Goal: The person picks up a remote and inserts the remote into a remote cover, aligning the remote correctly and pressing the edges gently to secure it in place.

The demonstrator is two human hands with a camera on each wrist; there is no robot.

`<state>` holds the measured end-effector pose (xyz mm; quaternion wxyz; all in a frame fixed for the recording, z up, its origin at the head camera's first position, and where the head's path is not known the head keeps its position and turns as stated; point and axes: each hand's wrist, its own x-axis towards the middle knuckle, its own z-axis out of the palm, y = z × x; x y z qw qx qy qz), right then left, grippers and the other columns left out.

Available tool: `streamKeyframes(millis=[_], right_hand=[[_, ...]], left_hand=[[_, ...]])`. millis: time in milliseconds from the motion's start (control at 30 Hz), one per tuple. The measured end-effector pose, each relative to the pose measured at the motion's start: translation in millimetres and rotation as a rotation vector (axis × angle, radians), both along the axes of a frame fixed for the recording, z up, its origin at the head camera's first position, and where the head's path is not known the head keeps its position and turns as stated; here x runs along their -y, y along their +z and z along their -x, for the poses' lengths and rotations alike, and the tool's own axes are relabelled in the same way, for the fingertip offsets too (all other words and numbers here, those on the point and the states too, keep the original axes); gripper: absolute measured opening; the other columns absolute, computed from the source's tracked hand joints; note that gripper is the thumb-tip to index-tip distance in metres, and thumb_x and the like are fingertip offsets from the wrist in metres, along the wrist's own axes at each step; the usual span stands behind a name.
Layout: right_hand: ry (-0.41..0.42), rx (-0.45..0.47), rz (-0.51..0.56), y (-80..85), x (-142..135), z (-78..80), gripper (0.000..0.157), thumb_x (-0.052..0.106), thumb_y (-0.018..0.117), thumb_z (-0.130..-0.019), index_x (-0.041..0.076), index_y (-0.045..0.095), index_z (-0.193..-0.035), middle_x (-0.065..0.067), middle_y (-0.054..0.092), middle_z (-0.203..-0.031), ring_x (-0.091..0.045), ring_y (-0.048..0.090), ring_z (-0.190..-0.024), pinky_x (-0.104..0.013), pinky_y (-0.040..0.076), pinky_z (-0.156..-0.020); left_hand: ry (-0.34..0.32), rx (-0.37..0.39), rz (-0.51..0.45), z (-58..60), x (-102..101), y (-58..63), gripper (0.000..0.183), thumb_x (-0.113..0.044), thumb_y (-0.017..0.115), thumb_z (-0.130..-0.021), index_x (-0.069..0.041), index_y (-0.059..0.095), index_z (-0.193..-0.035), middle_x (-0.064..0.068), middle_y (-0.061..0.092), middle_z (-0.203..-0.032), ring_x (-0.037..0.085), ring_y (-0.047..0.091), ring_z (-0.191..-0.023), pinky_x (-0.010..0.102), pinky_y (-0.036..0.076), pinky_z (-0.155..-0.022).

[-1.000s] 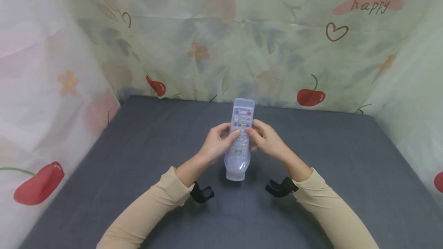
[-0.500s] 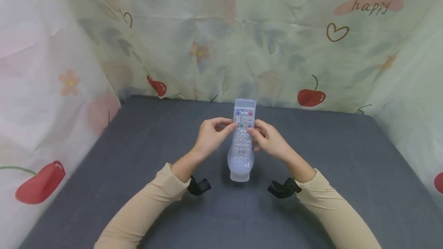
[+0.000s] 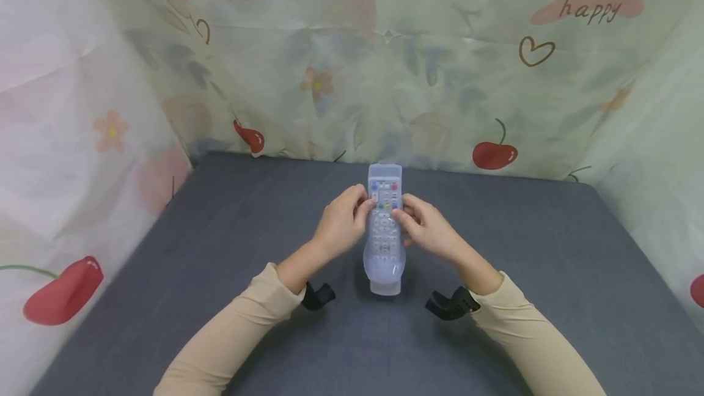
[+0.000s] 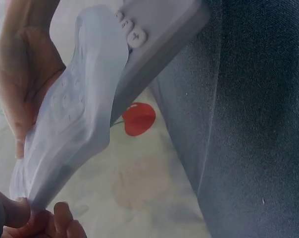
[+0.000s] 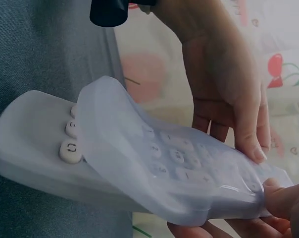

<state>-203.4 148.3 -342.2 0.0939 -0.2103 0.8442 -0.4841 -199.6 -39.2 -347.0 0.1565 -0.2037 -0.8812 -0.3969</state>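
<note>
A light grey remote control (image 4: 162,44) sits partly inside a translucent silicone cover (image 3: 385,243). The cover's loose lower end (image 5: 107,119) gapes, and the bare end of the remote sticks out past it with a few round buttons showing. In the head view, my left hand (image 3: 342,220) pinches the cover's left edge toward the far end, thumb on the front. Opposite it, my right hand (image 3: 430,227) grips the right edge, its thumb (image 5: 283,198) on the front face and fingers behind. The remote is held up over the table, far end pointing away from me.
A dark grey cloth-covered table (image 3: 264,219) spreads below. Patterned curtains (image 3: 341,47) with cherries and hearts stand at the back and both sides. Black wrist-worn pieces (image 3: 451,303) jut inward from the beige sleeves.
My left hand has slid up along the cover's edge, and its fingers have drawn in closer. The remote and cover have straightened and shifted slightly toward me. My right hand keeps its grip.
</note>
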Motion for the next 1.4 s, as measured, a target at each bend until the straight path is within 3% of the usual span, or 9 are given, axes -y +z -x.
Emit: streamKeyframes(millis=[200, 433, 667, 933, 1300, 1400], right_hand=[[-0.006, -0.019, 0.001, -0.6, -1, -1.9, 0.031, 0.016, 0.045, -0.099, 0.001, 0.044, -0.126, -0.024, 0.064, -0.104, -0.026, 0.066, -0.088, -0.045, 0.056, -0.063], [-0.123, 0.016, 0.036, -2.7, 1, -6.2, 0.032, 0.019, 0.044, -0.1, 0.001, 0.046, -0.126, -0.023, 0.064, -0.1, -0.017, 0.062, -0.077, -0.038, 0.055, -0.061], [-0.228, 0.098, 0.142, -2.6, 5, -10.0, 0.034, 0.019, 0.042, -0.1, -0.002, 0.046, -0.127, -0.027, 0.063, -0.108, -0.015, 0.064, -0.077, -0.03, 0.054, -0.057], [-0.3, 0.125, 0.203, -4.8, 11, -13.0, 0.032, 0.018, 0.042, -0.1, -0.004, 0.05, -0.122, -0.025, 0.066, -0.099, -0.011, 0.063, -0.07, -0.027, 0.052, -0.052], [-0.3, 0.149, 0.22, -2.3, 13, -13.0, 0.033, 0.019, 0.042, -0.1, -0.004, 0.049, -0.122, -0.024, 0.066, -0.101, -0.008, 0.063, -0.068, -0.025, 0.053, -0.056], [-0.276, 0.137, 0.221, -0.1, 12, -11.7, 0.034, 0.019, 0.042, -0.1, -0.004, 0.048, -0.124, -0.025, 0.064, -0.104, -0.008, 0.064, -0.07, -0.025, 0.054, -0.057]], left_hand=[[-0.101, 0.104, -0.105, 4.8, 3, -2.8, 0.015, -0.012, 0.051, -0.096, -0.004, 0.05, -0.083, 0.005, 0.043, -0.066, 0.012, 0.036, -0.053, 0.021, 0.03, -0.048], [-0.189, 0.129, -0.151, 6.9, 2, -1.5, 0.013, -0.009, 0.049, -0.096, -0.003, 0.048, -0.084, 0.006, 0.044, -0.067, 0.012, 0.037, -0.054, 0.02, 0.032, -0.049], [-0.196, 0.205, -0.107, 7.9, 0, 3.0, 0.012, -0.012, 0.047, -0.098, -0.005, 0.048, -0.088, 0.005, 0.042, -0.069, 0.013, 0.038, -0.057, 0.02, 0.032, -0.051], [-0.206, 0.236, -0.086, 5.1, 1, 0.3, 0.013, -0.011, 0.046, -0.098, -0.005, 0.048, -0.087, 0.003, 0.04, -0.066, 0.012, 0.036, -0.055, 0.02, 0.031, -0.05], [-0.229, 0.293, -0.091, 1.3, 4, 2.4, 0.013, -0.011, 0.045, -0.098, -0.004, 0.046, -0.086, 0.003, 0.039, -0.067, 0.014, 0.035, -0.056, 0.021, 0.03, -0.051], [-0.224, 0.279, -0.114, 2.0, 4, 4.6, 0.015, -0.009, 0.046, -0.097, -0.003, 0.045, -0.083, 0.006, 0.043, -0.077, 0.015, 0.04, -0.069, 0.023, 0.037, -0.059]])
